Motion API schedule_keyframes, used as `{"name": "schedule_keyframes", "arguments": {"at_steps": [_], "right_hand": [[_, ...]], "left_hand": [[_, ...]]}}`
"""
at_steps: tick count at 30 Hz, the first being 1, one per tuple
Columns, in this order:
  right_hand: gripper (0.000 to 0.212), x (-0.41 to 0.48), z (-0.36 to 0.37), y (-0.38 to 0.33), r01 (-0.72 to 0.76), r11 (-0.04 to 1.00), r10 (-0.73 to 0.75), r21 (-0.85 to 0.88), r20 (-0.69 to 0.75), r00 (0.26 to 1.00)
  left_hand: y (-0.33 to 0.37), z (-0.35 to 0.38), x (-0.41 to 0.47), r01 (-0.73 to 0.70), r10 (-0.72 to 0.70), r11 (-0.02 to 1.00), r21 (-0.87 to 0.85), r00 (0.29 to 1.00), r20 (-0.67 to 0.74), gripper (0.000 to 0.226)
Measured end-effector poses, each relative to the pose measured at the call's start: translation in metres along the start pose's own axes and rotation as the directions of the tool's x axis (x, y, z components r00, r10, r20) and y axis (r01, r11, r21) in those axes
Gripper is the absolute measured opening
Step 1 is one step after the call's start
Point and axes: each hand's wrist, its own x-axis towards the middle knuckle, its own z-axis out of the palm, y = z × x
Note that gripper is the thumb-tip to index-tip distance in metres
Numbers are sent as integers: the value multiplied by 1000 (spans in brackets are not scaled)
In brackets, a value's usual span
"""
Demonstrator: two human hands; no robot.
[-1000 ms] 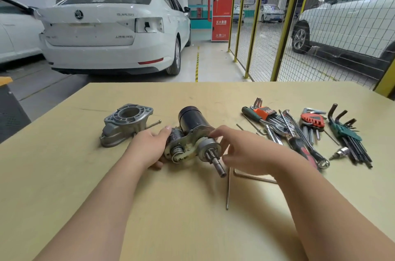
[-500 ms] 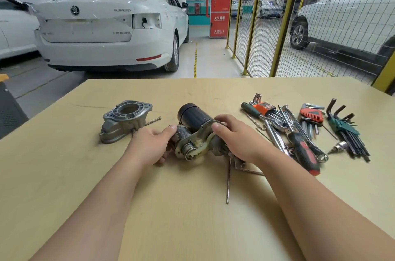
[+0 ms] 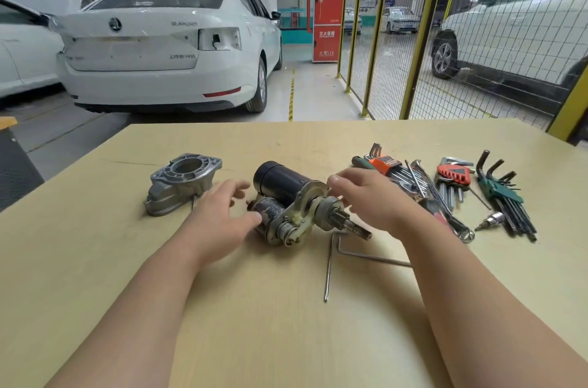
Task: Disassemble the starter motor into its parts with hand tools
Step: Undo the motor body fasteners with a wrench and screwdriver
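The starter motor [image 3: 286, 197] lies at the middle of the wooden table [image 3: 286, 340], with its black body pointing away, the solenoid [image 3: 269, 212] beside it and the pinion shaft [image 3: 350, 224] pointing to the near right. My left hand [image 3: 219, 216] is by the solenoid with relaxed fingers, its thumb at the solenoid's side. My right hand [image 3: 372, 197] hovers over the pinion end with loosely bent fingers and holds nothing. The removed aluminium nose housing [image 3: 181, 184] sits to the left.
Two long L-shaped rods [image 3: 327, 270] lie in front of the motor. At the right are hex key sets [image 3: 496, 193], wrenches [image 3: 426, 187], a red-handled screwdriver and a small bit [image 3: 490, 220]. White cars and a yellow mesh fence stand beyond the table.
My right hand has let go of the motor's pinion end and drawn back to the right, uncovering the pinion and shaft. My left hand's fingers have loosened.
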Motion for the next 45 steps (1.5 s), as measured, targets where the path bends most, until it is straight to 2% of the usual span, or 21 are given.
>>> {"name": "schedule_keyframes", "arguments": {"at_steps": [2,3,5,7,9,14,16,20,25,29,31,33,35,39,41,45], "right_hand": [[31,-2,2,-1,60,989,-50,-137,76,996],[29,-2,3,0,71,981,-62,-179,58,996],[22,3,0,3,30,986,-43,-161,-77,996],[17,9,-8,10,-42,996,24,-76,-227,974],[16,12,-15,18,-93,994,74,-55,-287,955],[19,9,-9,27,-144,987,123,-77,-226,966],[19,8,-7,24,-133,987,112,-86,-215,970],[20,8,-10,22,-99,994,83,-42,-285,955],[21,10,-22,33,-128,983,172,132,-406,897],[24,13,-45,45,-181,946,305,269,-552,776],[26,12,-56,54,-216,955,297,206,-619,727],[27,9,-62,61,-287,956,260,66,-649,715],[28,6,-66,64,-330,943,275,37,-645,713],[31,3,-79,65,-231,915,395,332,-607,690],[32,2,-84,66,-206,894,422,399,-590,688],[28,1,-92,72,-158,855,468,494,-604,644]], "left_hand": [[2,1,-4,-58,59,998,-8,983,172,66],[3,2,-6,-103,96,995,15,963,252,77],[2,7,-6,-172,144,983,67,941,306,89],[4,11,-5,-187,156,976,110,957,246,89],[5,15,-4,-205,182,972,118,967,180,82],[2,15,-3,-231,208,965,128,963,169,85],[3,15,-2,-257,239,960,111,959,150,79],[5,9,-4,-291,280,951,107,954,108,73],[5,2,-6,-306,303,949,72,952,47,68],[11,0,-4,-357,356,934,-17,934,-44,55],[12,2,-3,-375,373,926,-37,926,-59,53],[11,3,-4,-384,381,922,-53,922,-67,52],[13,5,-3,-390,384,917,-80,920,-82,49],[22,15,6,-419,402,899,-128,905,-137,41],[30,22,15,-440,429,896,-55,892,-139,41],[46,39,35,-448,465,883,140,877,-123,62]]}}
